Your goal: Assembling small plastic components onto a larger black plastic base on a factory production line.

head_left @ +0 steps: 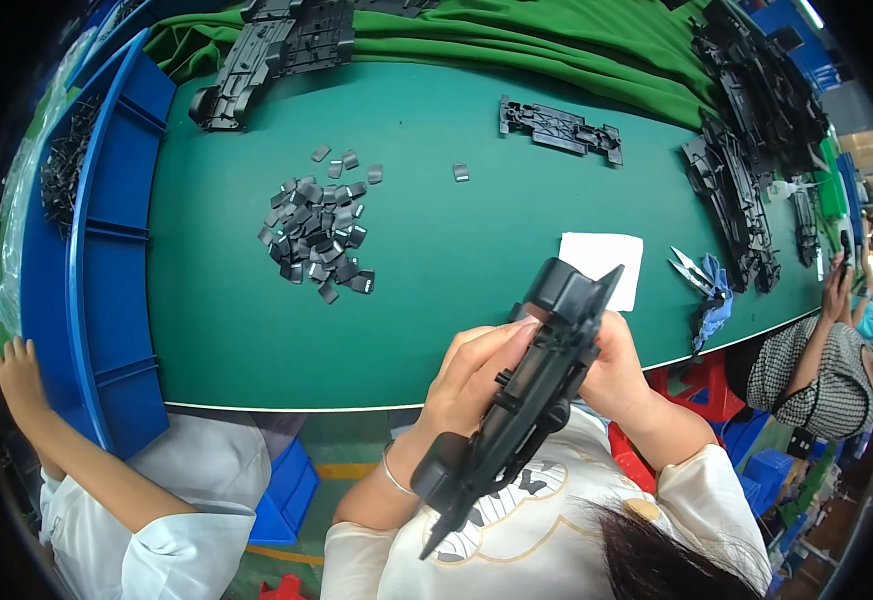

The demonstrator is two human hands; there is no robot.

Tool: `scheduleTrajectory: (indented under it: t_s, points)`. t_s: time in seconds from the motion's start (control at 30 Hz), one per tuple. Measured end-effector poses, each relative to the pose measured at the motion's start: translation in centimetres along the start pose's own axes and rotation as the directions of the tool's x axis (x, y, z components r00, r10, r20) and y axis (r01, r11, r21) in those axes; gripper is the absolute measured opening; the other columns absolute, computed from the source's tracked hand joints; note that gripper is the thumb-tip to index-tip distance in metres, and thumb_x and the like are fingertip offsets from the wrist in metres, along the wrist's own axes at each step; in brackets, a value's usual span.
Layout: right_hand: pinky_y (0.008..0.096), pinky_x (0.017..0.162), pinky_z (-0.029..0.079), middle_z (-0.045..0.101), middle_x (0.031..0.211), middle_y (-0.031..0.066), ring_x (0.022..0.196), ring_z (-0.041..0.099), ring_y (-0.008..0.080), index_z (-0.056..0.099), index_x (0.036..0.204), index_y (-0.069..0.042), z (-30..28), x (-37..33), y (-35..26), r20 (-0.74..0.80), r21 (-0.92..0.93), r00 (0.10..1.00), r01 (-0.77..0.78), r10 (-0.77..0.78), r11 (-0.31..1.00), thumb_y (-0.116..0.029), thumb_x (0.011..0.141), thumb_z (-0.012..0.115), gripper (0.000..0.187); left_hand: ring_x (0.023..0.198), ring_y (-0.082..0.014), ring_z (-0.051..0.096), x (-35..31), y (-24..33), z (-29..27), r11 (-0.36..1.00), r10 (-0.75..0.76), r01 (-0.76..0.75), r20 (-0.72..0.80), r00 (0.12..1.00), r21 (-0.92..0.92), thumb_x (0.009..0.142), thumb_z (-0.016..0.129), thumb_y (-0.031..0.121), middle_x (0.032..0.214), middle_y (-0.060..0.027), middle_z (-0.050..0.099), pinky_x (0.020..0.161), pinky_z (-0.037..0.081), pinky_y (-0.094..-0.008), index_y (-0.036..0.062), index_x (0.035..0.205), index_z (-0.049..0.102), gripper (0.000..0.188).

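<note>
Both my hands are closed around a black plastic toy car chassis, raised in front of my chest and tilted, its upper end leaning right. My left hand grips its left side, with the thumb near the upper end. On the other side, my right hand holds the upper part; some of its fingers are hidden behind the chassis. Small curved black plastic pieces lie in a loose pile left of centre on the green table. One such piece rests apart from them.
Blue bins line the left edge, one with small dark parts. Another chassis lies farther back; more are stacked right and far left. White paper, snips and green cloth lie around. Co-workers sit both sides.
</note>
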State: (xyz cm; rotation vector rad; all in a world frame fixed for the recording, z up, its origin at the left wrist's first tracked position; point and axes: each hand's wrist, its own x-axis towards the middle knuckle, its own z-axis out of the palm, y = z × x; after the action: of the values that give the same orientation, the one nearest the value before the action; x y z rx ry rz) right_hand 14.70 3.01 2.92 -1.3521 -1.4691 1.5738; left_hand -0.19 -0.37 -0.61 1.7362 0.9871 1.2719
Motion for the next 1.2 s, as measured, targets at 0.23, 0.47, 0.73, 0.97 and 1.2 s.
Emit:
scheduleTrajectory:
  t_s: [0.23, 0.47, 0.73, 0.97, 1.2]
  points:
    - [0.0174, 0.042, 0.039, 0.051, 0.062, 0.0013, 0.051, 0.048, 0.0054, 0.049, 0.073, -0.001, 0.4, -0.1, -0.1, -0.034, 0.055, 0.999, -0.015, 0.017, 0.998, -0.009, 0.082, 0.045, 0.013, 0.095, -0.0271, 0.047, 0.0, 0.2, -0.5, 0.980, 0.020, -0.031, 0.058, 0.998, 0.198, 0.061, 0.058, -0.003, 0.111, -0.0149, 0.045, 0.080, 0.040, -0.0327, -0.0034, 0.113, 0.041, 0.055]
    - [0.0186, 0.048, 0.041, 0.050, 0.065, 0.0014, 0.060, 0.050, 0.0065, 0.048, 0.078, -0.001, -0.3, 0.8, -2.7, 0.185, 0.007, 0.967, -0.181, 0.177, 0.983, -0.009, 0.080, 0.049, 0.009, 0.092, -0.0289, 0.048, -2.4, 0.1, -1.5, 0.994, -0.097, 0.104, -0.231, 0.968, 0.018, 0.073, 0.052, 0.004, 0.100, -0.0155, 0.051, 0.082, 0.036, -0.0355, -0.0019, 0.100, 0.050, 0.028]
    - [0.0303, 0.055, 0.042, 0.052, 0.070, 0.0103, 0.062, 0.053, 0.0241, 0.048, 0.075, -0.001, 5.1, 9.2, -2.8, 0.436, -0.494, 0.825, 0.553, -0.359, 0.671, -0.007, 0.072, 0.056, 0.011, 0.105, -0.0283, 0.043, -4.9, 0.1, -5.6, 0.871, -0.348, 0.006, -0.609, 0.712, -0.491, 0.072, 0.047, 0.000, 0.112, -0.0201, 0.044, 0.092, 0.029, -0.0392, -0.0078, 0.113, 0.037, 0.043]
    - [0.0389, 0.056, 0.042, 0.052, 0.072, 0.0108, 0.067, 0.054, 0.0303, 0.047, 0.076, -0.004, 6.6, 10.1, -2.8, 0.390, -0.621, 0.836, 0.548, -0.386, 0.560, -0.010, 0.069, 0.056, 0.014, 0.107, -0.0276, 0.041, -5.1, -0.2, -5.0, 0.874, -0.375, 0.078, -0.566, 0.734, -0.479, 0.071, 0.052, 0.002, 0.115, -0.0201, 0.040, 0.092, 0.031, -0.0381, -0.0054, 0.116, 0.034, 0.049]
    - [0.0395, 0.053, 0.040, 0.052, 0.069, 0.0147, 0.062, 0.052, 0.0340, 0.042, 0.079, -0.003, 4.0, 10.5, -2.3, 0.300, -0.561, 0.883, 0.470, -0.362, 0.682, -0.008, 0.074, 0.051, 0.012, 0.080, -0.0169, 0.052, -3.7, 0.8, -3.9, 0.991, -0.131, 0.107, -0.483, 0.866, -0.075, 0.074, 0.050, -0.004, 0.091, -0.0114, 0.055, 0.075, 0.040, -0.0274, -0.0067, 0.094, 0.051, 0.021]
